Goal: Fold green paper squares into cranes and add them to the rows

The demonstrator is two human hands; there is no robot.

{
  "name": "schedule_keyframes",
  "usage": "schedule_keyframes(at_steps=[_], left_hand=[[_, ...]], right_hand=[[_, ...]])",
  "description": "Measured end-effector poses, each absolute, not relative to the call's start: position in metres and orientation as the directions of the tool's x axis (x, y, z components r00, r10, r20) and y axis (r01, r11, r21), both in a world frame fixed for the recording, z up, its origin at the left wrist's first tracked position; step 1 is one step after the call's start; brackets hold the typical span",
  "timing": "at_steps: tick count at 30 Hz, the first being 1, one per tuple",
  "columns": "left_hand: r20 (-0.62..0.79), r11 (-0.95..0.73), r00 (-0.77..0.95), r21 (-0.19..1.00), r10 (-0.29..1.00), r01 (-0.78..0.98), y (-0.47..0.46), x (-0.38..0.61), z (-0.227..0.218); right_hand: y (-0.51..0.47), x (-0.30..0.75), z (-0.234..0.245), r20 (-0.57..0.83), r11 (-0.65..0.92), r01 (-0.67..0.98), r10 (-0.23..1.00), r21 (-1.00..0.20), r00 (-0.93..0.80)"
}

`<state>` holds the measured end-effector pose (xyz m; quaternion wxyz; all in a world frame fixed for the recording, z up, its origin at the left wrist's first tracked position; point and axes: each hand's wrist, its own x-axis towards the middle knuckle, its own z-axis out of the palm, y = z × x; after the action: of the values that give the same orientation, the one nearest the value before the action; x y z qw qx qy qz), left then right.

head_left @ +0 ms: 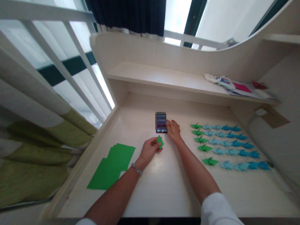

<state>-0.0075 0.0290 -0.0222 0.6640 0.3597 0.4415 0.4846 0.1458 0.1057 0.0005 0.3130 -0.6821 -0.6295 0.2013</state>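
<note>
A small folded piece of green paper point(160, 141) is pinched between the thumb and fingers of my left hand point(150, 148), just above the desk. My right hand point(173, 129) rests at the right edge of a phone point(161, 122), its fingers touching the side and spread a little. The phone lies flat with its screen lit; the text on it is too small to read. Left of my left forearm lie overlapping sheets of green paper point(112, 167). To the right, folded paper cranes stand in rows, green cranes point(204, 148) at the left ends and blue cranes point(245, 144) further right.
A raised shelf point(159, 76) runs along the back of the desk point(140, 106), with papers point(241, 87) piled at its right. A cable and wall socket point(272, 115) are at the right. White rails point(67, 72) and a curtain point(30, 140) border the left.
</note>
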Motion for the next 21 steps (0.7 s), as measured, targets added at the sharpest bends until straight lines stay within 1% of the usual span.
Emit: schedule_keyframes(at_steps=[3,5,7,11,17,21], left_hand=[[-0.212,0.241,0.127,0.923,0.969,-0.299,0.028,-0.007,-0.02],[-0.186,0.211,0.116,0.938,0.976,-0.275,0.027,-0.007,-0.018],[-0.155,0.179,0.113,0.952,0.981,-0.248,0.026,-0.007,-0.015],[-0.116,0.144,0.129,0.963,0.985,-0.23,0.024,-0.008,-0.01],[-0.082,0.118,0.163,0.967,0.983,-0.227,0.023,-0.008,-0.007],[-0.071,0.109,0.177,0.97,0.982,-0.215,0.023,-0.008,-0.009]], right_hand=[[0.079,0.148,0.004,0.187,0.108,0.543,0.978,-0.833,0.093],[0.056,0.146,0.004,0.124,0.079,0.413,0.989,-0.907,0.084],[0.035,0.141,0.003,0.107,0.079,0.346,0.992,-0.935,0.061],[0.009,0.132,-0.003,0.129,0.076,0.322,0.981,-0.944,0.146],[0.006,0.129,-0.005,0.168,0.119,0.307,0.976,-0.944,0.138],[0.009,0.129,-0.006,0.132,0.088,0.263,0.979,-0.961,0.155]])
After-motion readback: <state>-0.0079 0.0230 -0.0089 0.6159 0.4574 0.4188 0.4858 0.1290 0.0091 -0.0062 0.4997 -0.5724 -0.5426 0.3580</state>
